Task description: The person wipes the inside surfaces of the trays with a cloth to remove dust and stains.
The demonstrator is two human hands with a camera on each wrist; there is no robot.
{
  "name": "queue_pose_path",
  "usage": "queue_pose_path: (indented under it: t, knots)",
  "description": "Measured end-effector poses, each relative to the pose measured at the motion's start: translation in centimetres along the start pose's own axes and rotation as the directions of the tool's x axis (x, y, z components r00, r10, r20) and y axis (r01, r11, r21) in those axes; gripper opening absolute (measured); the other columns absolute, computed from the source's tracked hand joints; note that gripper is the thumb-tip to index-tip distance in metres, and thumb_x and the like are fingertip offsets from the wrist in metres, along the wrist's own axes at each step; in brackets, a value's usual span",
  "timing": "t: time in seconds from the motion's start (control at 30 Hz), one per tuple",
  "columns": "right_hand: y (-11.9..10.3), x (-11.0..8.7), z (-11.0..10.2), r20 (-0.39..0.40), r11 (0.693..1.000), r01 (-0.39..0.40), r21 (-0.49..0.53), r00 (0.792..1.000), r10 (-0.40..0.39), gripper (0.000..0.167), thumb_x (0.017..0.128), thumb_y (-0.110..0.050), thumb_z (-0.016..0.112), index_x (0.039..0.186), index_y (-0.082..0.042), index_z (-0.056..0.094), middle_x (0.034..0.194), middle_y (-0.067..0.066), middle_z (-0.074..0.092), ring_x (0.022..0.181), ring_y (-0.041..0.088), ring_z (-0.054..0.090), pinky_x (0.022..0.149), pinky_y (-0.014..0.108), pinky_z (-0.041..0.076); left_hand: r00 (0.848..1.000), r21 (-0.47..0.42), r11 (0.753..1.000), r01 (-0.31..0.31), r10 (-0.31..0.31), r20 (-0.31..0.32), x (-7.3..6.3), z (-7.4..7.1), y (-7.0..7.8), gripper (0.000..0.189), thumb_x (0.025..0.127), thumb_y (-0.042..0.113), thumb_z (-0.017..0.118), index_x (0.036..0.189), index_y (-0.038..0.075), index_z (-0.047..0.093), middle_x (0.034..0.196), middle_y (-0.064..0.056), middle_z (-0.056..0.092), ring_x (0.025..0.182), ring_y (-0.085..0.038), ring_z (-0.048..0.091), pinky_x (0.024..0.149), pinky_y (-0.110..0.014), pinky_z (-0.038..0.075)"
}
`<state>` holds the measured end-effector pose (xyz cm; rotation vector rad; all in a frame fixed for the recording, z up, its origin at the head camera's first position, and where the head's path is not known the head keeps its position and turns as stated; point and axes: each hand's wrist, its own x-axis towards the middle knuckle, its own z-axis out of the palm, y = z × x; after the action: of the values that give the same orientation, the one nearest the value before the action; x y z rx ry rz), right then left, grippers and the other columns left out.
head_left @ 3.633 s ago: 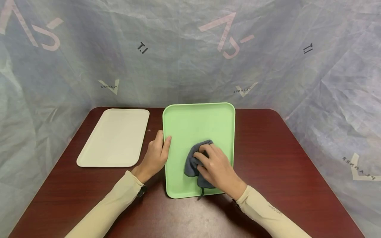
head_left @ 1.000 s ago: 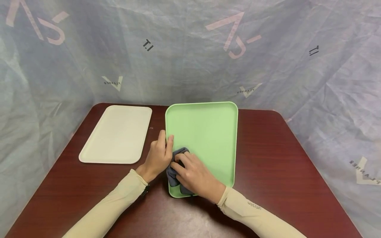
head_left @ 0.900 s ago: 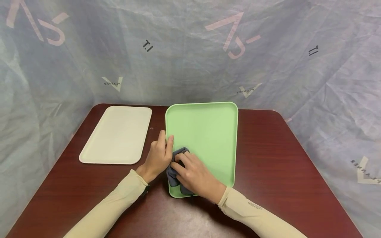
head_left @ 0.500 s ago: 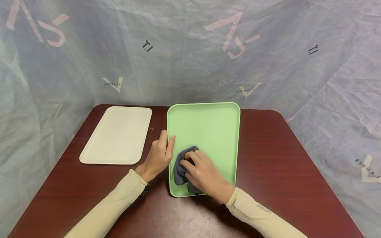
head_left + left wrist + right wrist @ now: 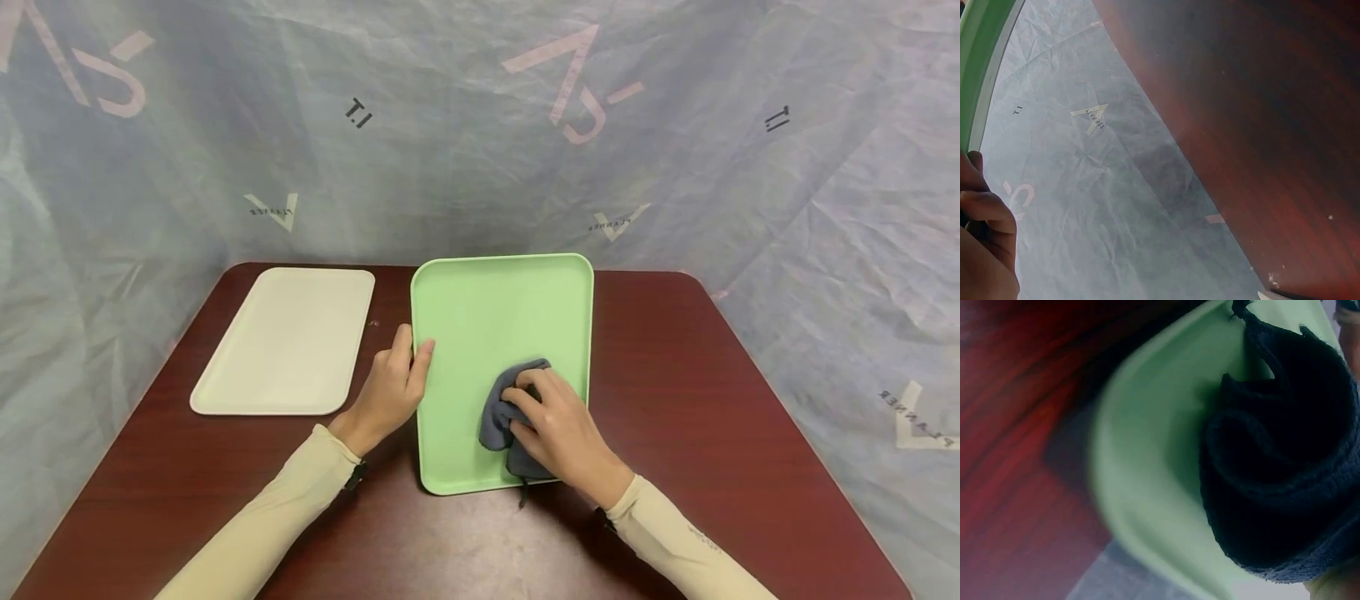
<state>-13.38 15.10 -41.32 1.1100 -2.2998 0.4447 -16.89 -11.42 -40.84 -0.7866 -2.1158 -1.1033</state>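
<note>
A green tray is held tilted up at the middle of the table, its inner face toward me. My left hand grips its left rim, the thumb on the inside and the fingers behind. In the left wrist view, curled fingers touch the tray's edge. My right hand holds a bunched dark grey cloth against the lower right part of the tray. Folds of the cloth fill much of the right wrist view and hide most of that hand.
A white tray lies flat at the back left of the dark red table. Grey printed sheeting hangs behind the table and along both sides.
My right hand has slid the cloth from the tray's lower left edge across to its lower right. The left hand keeps its grip on the rim.
</note>
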Motion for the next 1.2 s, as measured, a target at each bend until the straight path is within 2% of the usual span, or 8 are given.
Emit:
queue_pose_path:
  t: [0.33, 0.67, 0.93, 1.2]
  knots:
    - [2.2, -2.1, -1.5, -0.05, 0.993, -0.117, -0.011, 0.992, 0.116, 0.03, 0.081, -0.006, 0.08, 0.109, -0.005, 0.07, 0.112, 0.012, 0.056, 0.095, 0.026, 0.052, 0.08, 0.042, 0.045, 1.0, -0.019, 1.0, 0.019, -0.019, 0.01, 0.1, -0.2, 0.1, 0.008, 0.103, 0.003, 0.05, 0.099, -0.001, 0.044, 0.059, 0.006, 0.041, 0.044, -0.001, 0.043, 0.04, -0.016, 0.036]
    - [2.1, -2.8, -1.6, -0.084, 0.991, -0.123, -0.052, 0.989, 0.119, 0.031, 0.079, -0.002, 0.078, 0.108, -0.004, 0.069, 0.109, 0.013, 0.056, 0.095, 0.027, 0.052, 0.081, 0.043, 0.046, 1.0, -0.025, 1.0, 0.006, -0.006, -0.003, 0.1, -0.2, 0.0, 0.009, 0.102, 0.002, 0.051, 0.097, -0.001, 0.044, 0.059, 0.006, 0.039, 0.044, -0.002, 0.04, 0.04, -0.017, 0.035]
    - [1.6, -3.7, -1.3, -0.035, 0.986, -0.148, -0.08, 0.989, 0.146, 0.034, 0.075, -0.002, 0.082, 0.105, -0.005, 0.069, 0.107, 0.011, 0.055, 0.092, 0.025, 0.053, 0.076, 0.04, 0.048, 1.0, -0.032, 0.999, 0.013, -0.013, -0.003, 0.0, -0.2, -0.1, 0.008, 0.102, 0.002, 0.051, 0.098, -0.001, 0.045, 0.059, 0.006, 0.039, 0.044, -0.002, 0.04, 0.04, -0.016, 0.035]
    - [1.1, -4.1, -1.4, -0.016, 0.983, -0.155, -0.097, 0.988, 0.154, 0.032, 0.077, -0.001, 0.08, 0.107, -0.006, 0.068, 0.107, 0.01, 0.055, 0.092, 0.024, 0.051, 0.076, 0.039, 0.048, 1.0, -0.037, 0.999, 0.018, -0.018, 0.005, -0.1, 0.0, 0.2, 0.009, 0.103, 0.003, 0.05, 0.097, 0.0, 0.044, 0.059, 0.006, 0.038, 0.043, -0.001, 0.038, 0.039, -0.017, 0.034]
